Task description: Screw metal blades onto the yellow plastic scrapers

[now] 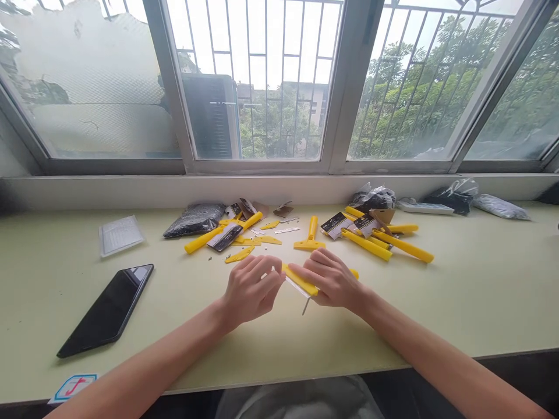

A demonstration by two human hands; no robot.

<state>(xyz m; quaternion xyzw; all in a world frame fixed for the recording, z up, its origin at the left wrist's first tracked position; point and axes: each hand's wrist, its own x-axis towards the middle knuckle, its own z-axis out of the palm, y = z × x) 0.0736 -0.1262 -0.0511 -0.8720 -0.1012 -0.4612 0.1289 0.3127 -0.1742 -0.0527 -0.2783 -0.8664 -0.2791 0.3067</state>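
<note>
My right hand [329, 279] grips a yellow plastic scraper [301, 281] by its head, just above the pale green table [458, 302]. A thin metal blade pokes out below the scraper's head. My left hand [251, 288] pinches at the left end of that head, fingers closed on it. Just behind my hands another yellow scraper [310, 235] lies on the table. Loose yellow cover pieces [239, 254] and a bare metal blade [287, 230] lie to the left of it.
A black phone [108, 308] lies at the left, with a clear plastic box [119, 234] behind it. Finished scrapers with labels [384, 238] are piled at the right. Black bags [195, 219] and a white strip [424, 207] sit along the window sill wall.
</note>
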